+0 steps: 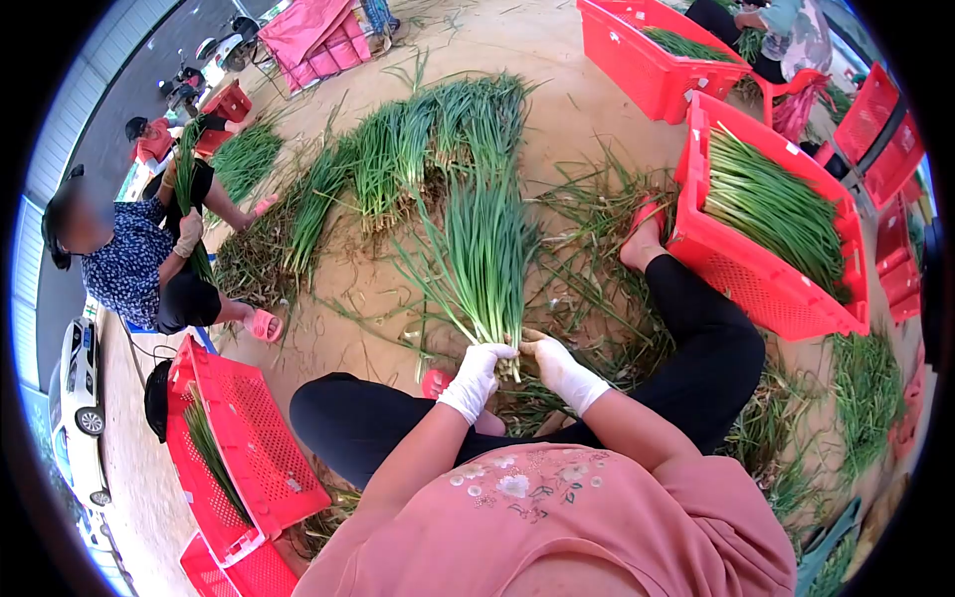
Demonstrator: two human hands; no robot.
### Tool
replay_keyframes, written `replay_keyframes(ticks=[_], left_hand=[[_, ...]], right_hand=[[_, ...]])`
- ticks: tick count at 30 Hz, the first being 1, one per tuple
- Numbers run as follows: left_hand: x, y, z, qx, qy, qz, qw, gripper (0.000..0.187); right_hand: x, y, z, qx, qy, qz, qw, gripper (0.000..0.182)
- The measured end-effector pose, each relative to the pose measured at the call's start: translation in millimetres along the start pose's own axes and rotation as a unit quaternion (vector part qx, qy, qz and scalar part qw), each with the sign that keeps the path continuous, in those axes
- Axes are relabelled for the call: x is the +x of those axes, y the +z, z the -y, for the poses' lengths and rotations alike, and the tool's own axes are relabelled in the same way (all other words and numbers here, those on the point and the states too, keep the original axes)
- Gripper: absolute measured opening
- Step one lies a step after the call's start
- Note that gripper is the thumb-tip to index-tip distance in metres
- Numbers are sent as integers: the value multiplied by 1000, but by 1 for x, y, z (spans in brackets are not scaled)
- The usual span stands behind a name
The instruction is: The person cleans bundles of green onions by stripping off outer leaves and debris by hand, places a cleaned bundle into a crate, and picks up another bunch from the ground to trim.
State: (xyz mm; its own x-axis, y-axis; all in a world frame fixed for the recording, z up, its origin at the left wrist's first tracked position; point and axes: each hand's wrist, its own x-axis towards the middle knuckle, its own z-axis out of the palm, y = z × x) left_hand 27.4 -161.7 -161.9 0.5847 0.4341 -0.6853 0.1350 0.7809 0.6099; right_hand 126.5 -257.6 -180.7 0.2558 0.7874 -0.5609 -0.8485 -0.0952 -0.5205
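A bunch of chives [482, 259] lies in front of me, its long green leaves pointing away and its pale root ends toward me. My left hand [476, 376], in a white glove, is closed around the left side of the stems just above the roots. My right hand [559, 368], also gloved, has its fingers curled at the right side of the same root ends. Its fingertips are partly hidden. Beyond the held bunch, a row of chives [428, 139] lies on the ground.
At my right stands a red crate [856, 289] holding chives, with another red crate [622, 60] behind it. A perforated red crate [244, 428] stands at my left. A co-worker [129, 249] sits at the left holding chives. Loose trimmings [587, 298] cover the ground around my feet.
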Motion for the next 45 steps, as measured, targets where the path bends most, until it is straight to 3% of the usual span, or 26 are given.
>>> replay_keyframes(ticks=[3,5,8,11,13,15,16,17,19,20,21,23,25,27,29,30,32,33,35,36,37,39,41,42,43,45], left_hand=[[2,1,16,97,-59,-51,992,20],[-5,3,18,149,-91,-82,981,19],[1,-5,18,128,-116,-66,983,19],[5,-4,21,163,-65,-63,982,18],[11,-8,30,242,-38,-79,966,19],[17,-16,38,432,64,-88,895,22],[11,-11,37,477,54,-113,870,26],[10,-10,36,480,54,-111,868,26],[3,-3,31,614,151,-129,764,40],[-3,0,31,687,161,-121,699,54],[-9,7,29,717,152,-113,671,70],[-14,16,33,759,182,-113,615,82],[-33,38,28,760,168,-98,620,86],[-39,44,27,775,173,-56,606,97],[-37,40,27,708,144,4,692,106],[-41,38,25,707,145,4,692,106],[-48,35,16,477,251,79,839,125],[-50,36,11,475,255,78,839,125],[-53,36,-1,380,288,-13,879,119],[-46,33,-11,327,284,2,901,128],[-46,36,-17,308,254,-17,917,124],[-30,29,-23,185,157,80,967,115],[-29,27,-25,128,132,155,971,98],[-28,21,-27,103,77,181,975,79],[-47,30,-35,91,65,182,977,67],[-48,27,-35,94,46,218,970,58]], right_hand=[[-3,-5,-10,-147,2,-55,988,35],[6,-21,-18,-167,58,-19,984,35],[11,-23,-21,-155,44,3,987,31],[28,-25,-33,-262,50,-78,961,26],[35,-24,-41,-258,23,-120,958,23],[41,-28,-40,-230,97,-89,964,21],[9,-1,-11,-42,132,-13,990,7],[21,-13,-17,6,154,71,985,15],[23,-7,-15,31,151,130,979,27],[22,-5,-14,34,146,130,980,27],[11,5,-7,56,142,112,982,33],[12,12,-7,78,135,92,984,39],[24,11,-13,150,102,25,983,37],[20,2,-9,170,153,12,973,29],[22,-10,-12,166,154,51,973,21],[25,-7,-10,138,113,52,983,16],[21,-9,-7,149,99,54,982,17],[15,-4,-1,163,87,55,981,18],[-6,10,16,87,33,49,994,20],[-8,15,18,90,0,49,995,20],[-10,20,17,93,-33,49,994,21],[-18,26,20,50,-57,88,993,29],[-31,32,32,-59,-122,114,984,39],[-33,30,38,-132,-149,127,972,46],[-35,28,43,-200,-178,136,954,53],[-16,16,49,-434,-316,122,835,62]])
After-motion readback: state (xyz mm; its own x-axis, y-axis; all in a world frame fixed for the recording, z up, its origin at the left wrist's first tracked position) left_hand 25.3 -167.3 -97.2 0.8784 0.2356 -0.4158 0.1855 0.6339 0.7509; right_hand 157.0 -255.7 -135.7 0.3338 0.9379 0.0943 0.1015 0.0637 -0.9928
